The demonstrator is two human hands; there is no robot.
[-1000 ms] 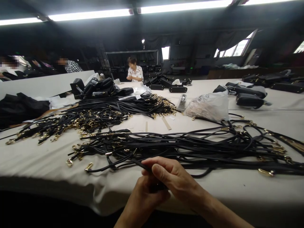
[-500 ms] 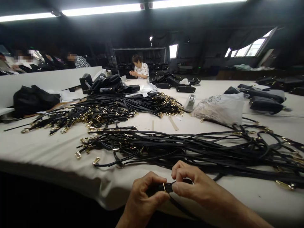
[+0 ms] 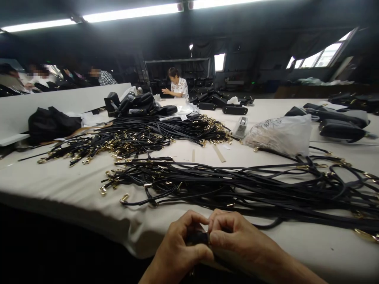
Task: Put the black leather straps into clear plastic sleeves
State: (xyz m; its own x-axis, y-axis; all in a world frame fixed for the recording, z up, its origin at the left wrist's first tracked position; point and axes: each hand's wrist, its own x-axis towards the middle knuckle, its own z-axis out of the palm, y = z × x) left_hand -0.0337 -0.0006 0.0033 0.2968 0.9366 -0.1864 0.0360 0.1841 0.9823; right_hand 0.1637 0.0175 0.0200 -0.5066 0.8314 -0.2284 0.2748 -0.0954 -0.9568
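At the near edge of the cloth-covered table [image 3: 59,189], my left hand [image 3: 177,248] and my right hand [image 3: 233,240] meet. Both pinch the end of a thin black strap [image 3: 197,238], which has a small gold fitting between my fingertips. Most of this strap end is hidden by my fingers. Just beyond my hands lies a long tangled bundle of black straps with gold clasps [image 3: 237,185], spreading across to the right.
A second heap of straps with gold clasps [image 3: 142,136] lies farther back on the left. A white plastic bag [image 3: 280,134], a tape dispenser [image 3: 240,127] and black bags [image 3: 136,104] sit behind. A person [image 3: 177,85] works at the far end; others sit at the left.
My hands have drawn closer together around the strap end, so the gold fitting is now mostly covered. The view has shifted slightly.
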